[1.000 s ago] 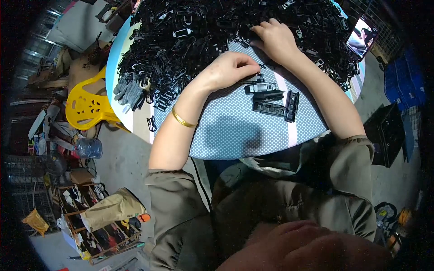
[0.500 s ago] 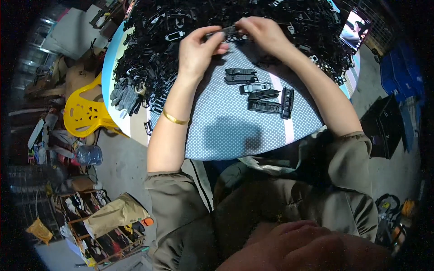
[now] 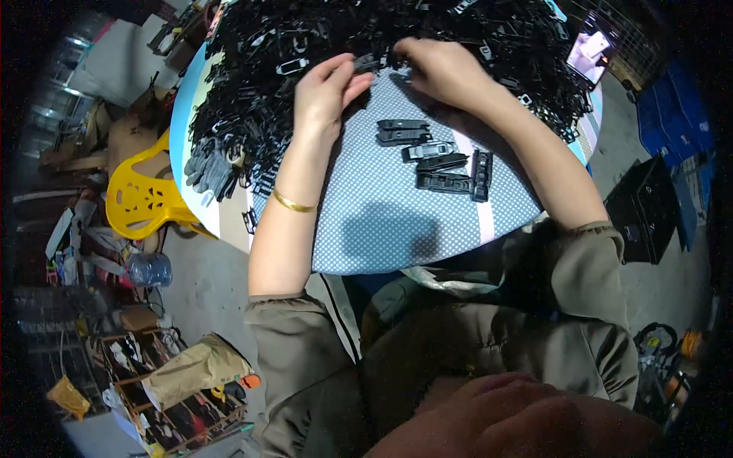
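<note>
My left hand [image 3: 321,95], with a gold bangle on its wrist, pinches a small black plastic part [image 3: 366,62] at the near edge of the heap. To its right, my right hand [image 3: 450,72] hovers by the heap with bent fingers apart and nothing visible in them. A large heap of black plastic parts [image 3: 252,99] covers the far side of the table. Nearer to me, several black clip-like pieces lie in a small group on the dotted cloth, among them a greyish piece [image 3: 429,151] and an upright-lying black piece [image 3: 482,175].
Grey gloves [image 3: 212,164] lie at the table's left edge. A lit phone [image 3: 592,52] stands at the far right. A yellow plastic chair [image 3: 141,195] is left of the table [image 3: 366,256]. A black box [image 3: 645,214] and blue crates [image 3: 672,114] stand on the right.
My right hand has come away from the part that both hands were at. My left hand has shifted slightly left and still has the part. The phone's picture has changed.
</note>
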Action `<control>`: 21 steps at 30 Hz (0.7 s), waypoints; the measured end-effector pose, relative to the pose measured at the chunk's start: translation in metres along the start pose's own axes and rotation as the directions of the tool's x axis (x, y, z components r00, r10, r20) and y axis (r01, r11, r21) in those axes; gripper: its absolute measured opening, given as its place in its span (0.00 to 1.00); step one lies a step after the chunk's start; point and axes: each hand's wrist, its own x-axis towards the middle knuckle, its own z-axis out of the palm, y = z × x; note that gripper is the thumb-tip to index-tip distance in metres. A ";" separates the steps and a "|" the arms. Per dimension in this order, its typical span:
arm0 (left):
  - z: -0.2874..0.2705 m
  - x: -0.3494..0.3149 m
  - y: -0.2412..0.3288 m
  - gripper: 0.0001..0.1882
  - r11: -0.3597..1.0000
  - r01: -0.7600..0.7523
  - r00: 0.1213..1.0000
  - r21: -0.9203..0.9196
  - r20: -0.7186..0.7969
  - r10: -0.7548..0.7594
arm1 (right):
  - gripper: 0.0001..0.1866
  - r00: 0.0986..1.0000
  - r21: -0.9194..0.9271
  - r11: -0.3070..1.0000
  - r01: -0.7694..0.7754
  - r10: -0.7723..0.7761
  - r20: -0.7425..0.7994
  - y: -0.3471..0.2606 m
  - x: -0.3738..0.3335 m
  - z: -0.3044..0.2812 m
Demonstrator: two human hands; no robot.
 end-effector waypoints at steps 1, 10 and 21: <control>0.001 -0.002 0.000 0.15 0.999 0.032 0.999 -0.007 0.026 -0.031 | 0.25 0.982 0.061 0.993 0.099 -0.087 -0.167 0.000 0.000 -0.006; 0.015 -0.017 0.002 0.16 0.981 0.180 0.972 -0.078 0.168 -0.165 | 0.12 0.996 0.649 0.760 0.028 0.038 -0.087 -0.007 -0.003 -0.012; 0.017 -0.017 0.000 0.15 0.982 0.187 0.960 -0.038 0.220 -0.175 | 0.12 0.966 0.438 0.868 0.233 -0.156 -0.205 -0.005 -0.002 -0.009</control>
